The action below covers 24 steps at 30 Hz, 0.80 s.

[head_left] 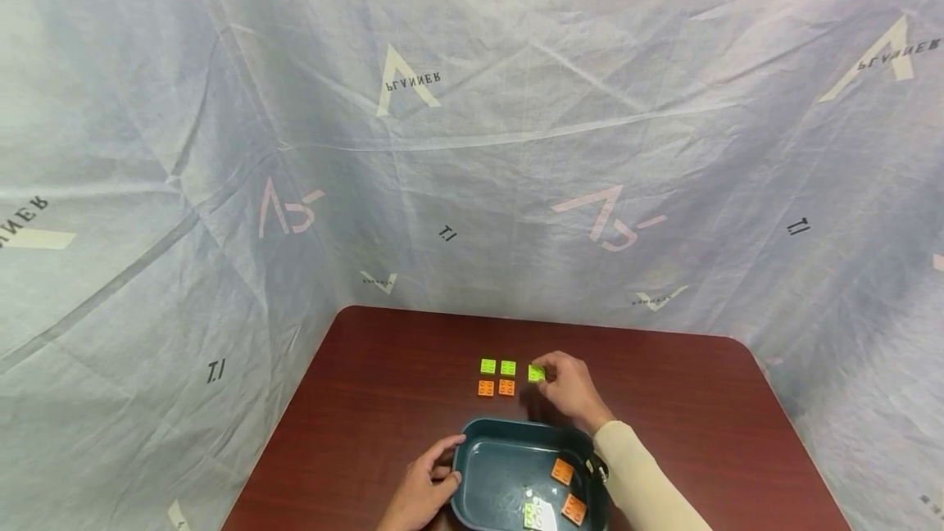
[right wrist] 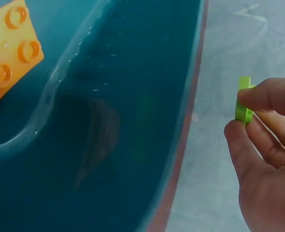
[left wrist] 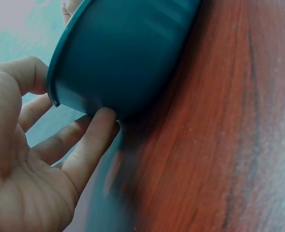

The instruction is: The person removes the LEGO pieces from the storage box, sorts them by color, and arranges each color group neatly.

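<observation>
My right hand (head_left: 569, 384) pinches a light green toy building block (head_left: 536, 373) between thumb and fingers, above the far part of the table. In the right wrist view the same green block (right wrist: 243, 100) is seen edge-on at the fingertips. To its left sit two green blocks (head_left: 488, 366) in a row, with two orange blocks (head_left: 486, 388) in a row nearer me. My left hand (head_left: 426, 483) holds the left side of a dark teal plastic bin (head_left: 483, 423), thumb at the rim and fingers against the outer wall (left wrist: 118, 63).
Inside the bin lie two orange blocks (head_left: 563, 471) and a green block (head_left: 529, 515) whitened by glare. The brown wooden table (head_left: 354, 400) has rounded far corners. A pale printed cloth (head_left: 487, 146) hangs behind it and at the sides.
</observation>
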### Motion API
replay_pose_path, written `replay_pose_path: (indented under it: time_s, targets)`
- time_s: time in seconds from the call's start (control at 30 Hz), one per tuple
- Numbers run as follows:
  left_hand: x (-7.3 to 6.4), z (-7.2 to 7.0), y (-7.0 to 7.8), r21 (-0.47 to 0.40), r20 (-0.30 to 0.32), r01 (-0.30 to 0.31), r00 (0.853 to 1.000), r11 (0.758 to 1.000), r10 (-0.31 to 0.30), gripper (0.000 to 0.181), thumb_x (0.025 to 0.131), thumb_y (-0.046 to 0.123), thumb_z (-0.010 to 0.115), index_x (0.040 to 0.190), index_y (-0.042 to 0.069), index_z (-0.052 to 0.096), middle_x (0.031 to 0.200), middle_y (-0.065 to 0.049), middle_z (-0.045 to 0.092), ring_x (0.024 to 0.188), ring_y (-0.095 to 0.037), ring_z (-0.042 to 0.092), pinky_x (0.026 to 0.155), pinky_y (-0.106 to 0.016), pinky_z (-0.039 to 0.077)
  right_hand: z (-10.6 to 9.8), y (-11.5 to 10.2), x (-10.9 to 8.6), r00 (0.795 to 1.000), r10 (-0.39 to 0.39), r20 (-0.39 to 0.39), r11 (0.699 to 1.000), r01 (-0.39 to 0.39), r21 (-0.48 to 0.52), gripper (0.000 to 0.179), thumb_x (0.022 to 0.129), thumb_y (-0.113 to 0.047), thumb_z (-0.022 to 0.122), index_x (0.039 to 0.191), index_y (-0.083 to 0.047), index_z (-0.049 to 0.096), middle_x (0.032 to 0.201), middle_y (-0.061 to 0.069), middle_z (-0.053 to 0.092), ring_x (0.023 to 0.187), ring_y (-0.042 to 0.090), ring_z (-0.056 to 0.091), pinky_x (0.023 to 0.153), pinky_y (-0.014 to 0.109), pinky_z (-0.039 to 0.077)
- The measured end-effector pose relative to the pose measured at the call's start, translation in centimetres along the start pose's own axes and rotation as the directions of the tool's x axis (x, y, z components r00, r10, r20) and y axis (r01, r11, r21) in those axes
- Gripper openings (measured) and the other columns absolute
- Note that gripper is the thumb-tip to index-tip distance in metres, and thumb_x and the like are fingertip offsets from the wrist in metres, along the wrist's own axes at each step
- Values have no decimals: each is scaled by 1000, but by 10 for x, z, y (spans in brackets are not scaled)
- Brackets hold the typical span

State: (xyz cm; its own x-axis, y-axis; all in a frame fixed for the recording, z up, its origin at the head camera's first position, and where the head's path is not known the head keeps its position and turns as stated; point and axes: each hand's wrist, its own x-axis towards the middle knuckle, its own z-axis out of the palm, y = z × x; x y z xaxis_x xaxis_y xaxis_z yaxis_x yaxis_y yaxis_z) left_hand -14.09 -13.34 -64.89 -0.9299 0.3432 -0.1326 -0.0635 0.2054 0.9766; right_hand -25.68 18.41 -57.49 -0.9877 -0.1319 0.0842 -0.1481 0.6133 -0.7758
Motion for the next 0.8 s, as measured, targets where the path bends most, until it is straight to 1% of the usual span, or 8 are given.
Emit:
replay_pose_path:
  time_s: [0.2,0.4,0.57,0.67,0.8]
  targets:
    - [1,1,2,30,-16,4,1000,1000,-3,52,102,19,69,152,24,57,137,-18,67,103,-21,76,80,-32,61,7,9,15,999,33,8,999,-33,-24,32,88,3,77,117,-12,78,122,5,72,102,22,67,88,45,61]
    - [2,1,2,22,-26,-6,1000,1000,7,52,101,17,69,152,23,58,136,-20,67,103,-23,77,79,-33,62,16,19,28,1000,16,-7,997,-17,-81,30,89,3,77,117,-8,78,122,10,73,103,25,69,88,47,61]
    - [2,1,-1,22,-22,21,1000,1000,-20,52,101,17,70,151,25,59,134,-17,68,102,-23,77,79,-35,62,24,25,34,999,50,-4,996,-50,-79,31,88,2,77,118,-7,79,118,10,75,100,25,68,87,48,61]
    - [2,1,-1,28,-24,30,999,999,-30,51,101,18,70,150,26,60,133,-15,69,101,-22,76,79,-34,62,28,30,36,998,68,-10,995,-68,-76,32,88,2,77,119,-7,79,121,11,75,104,28,69,88,49,60]
    - [2,2,-1,27,-24,29,999,999,-28,52,100,19,71,150,24,60,133,-14,69,99,-21,77,78,-33,61,32,34,39,996,87,-8,993,-87,-75,33,88,4,76,120,-5,78,124,14,74,106,30,68,88,50,61]
